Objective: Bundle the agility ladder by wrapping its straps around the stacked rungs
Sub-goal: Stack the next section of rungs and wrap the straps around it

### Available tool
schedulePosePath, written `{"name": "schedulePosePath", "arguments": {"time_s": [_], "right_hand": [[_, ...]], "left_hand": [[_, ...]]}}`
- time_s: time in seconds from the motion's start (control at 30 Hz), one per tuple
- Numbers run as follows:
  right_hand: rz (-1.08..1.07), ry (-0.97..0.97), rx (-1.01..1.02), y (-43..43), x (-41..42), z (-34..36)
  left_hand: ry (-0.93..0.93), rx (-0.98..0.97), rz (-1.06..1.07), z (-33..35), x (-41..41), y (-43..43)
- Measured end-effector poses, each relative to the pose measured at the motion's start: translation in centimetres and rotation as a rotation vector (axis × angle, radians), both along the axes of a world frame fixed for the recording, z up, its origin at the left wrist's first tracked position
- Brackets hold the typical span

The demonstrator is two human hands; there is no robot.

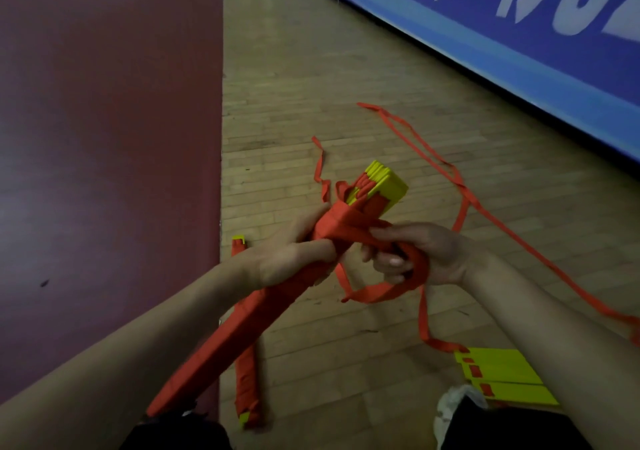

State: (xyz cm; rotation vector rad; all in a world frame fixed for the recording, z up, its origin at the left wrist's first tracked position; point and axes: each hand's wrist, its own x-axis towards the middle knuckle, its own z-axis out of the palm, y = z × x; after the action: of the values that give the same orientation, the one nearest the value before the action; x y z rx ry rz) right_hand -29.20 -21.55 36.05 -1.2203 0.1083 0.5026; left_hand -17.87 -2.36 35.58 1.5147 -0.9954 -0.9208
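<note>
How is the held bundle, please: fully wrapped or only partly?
Partly: strap covers the bundle near the left hand, yellow rungs show bare beyond, the right hand grips loose strap.

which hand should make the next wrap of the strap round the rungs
Right, probably. The right hand holds the red strap beside the stacked rungs, free to carry it round; the left hand grips the rungs, steadying them.

The long blue banner (pixel 485 54) at the far right carries large white lettering (pixel 585 2), cut off by the top edge and blurred. Its strokes resemble digits or characters, but no word or number can be read for certain.
</note>
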Motion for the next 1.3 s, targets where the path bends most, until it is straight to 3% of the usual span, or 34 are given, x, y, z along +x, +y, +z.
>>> {"name": "schedulePosePath", "arguments": {"time_s": [0.1,0.23,0.43,0.57,0.77,0.87,0.97,1.1,1.2,1.3], "right_hand": [[-0.085,0.027,-0.129,-0.9,-0.4,0.2],[-0.116,0.053,-0.195,-1.0,-0.3,-0.3],[-0.546,-0.078,-0.587,-0.7,1.1,-1.8],[-0.681,-0.109,-0.784,-0.2,1.9,-2.6],[-0.634,0.014,-0.98,0.2,1.8,-3.7],[-0.592,-0.028,-0.931,0.9,1.9,-3.8],[-0.419,-0.054,-0.822,2.3,2.0,-3.4],[-0.298,-0.154,-0.952,3.8,2.0,-4.3],[-0.336,-0.255,-0.96,4.4,2.3,-4.6],[-0.373,-0.317,-0.984,3.7,2.7,-4.2]], "left_hand": [[-0.006,0.009,-0.014,0.4,-0.3,-0.3],[-0.014,0.018,0.158,0.5,-1.0,-1.6],[-0.063,0.091,0.374,0.1,-1.1,-2.8],[-0.086,0.083,0.455,-0.4,-0.8,-4.7],[0.172,-0.067,0.68,-0.3,0.5,-6.7],[0.363,-0.103,0.8,-0.6,0.9,-7.2],[0.6,-0.177,0.85,-0.6,0.7,-7.5],[0.75,-0.221,0.857,-0.1,0.2,-7.8],[0.645,-0.186,0.89,0.7,0.5,-7.2],[0.275,-0.102,0.941,1.2,2.1,-6.0]]}}
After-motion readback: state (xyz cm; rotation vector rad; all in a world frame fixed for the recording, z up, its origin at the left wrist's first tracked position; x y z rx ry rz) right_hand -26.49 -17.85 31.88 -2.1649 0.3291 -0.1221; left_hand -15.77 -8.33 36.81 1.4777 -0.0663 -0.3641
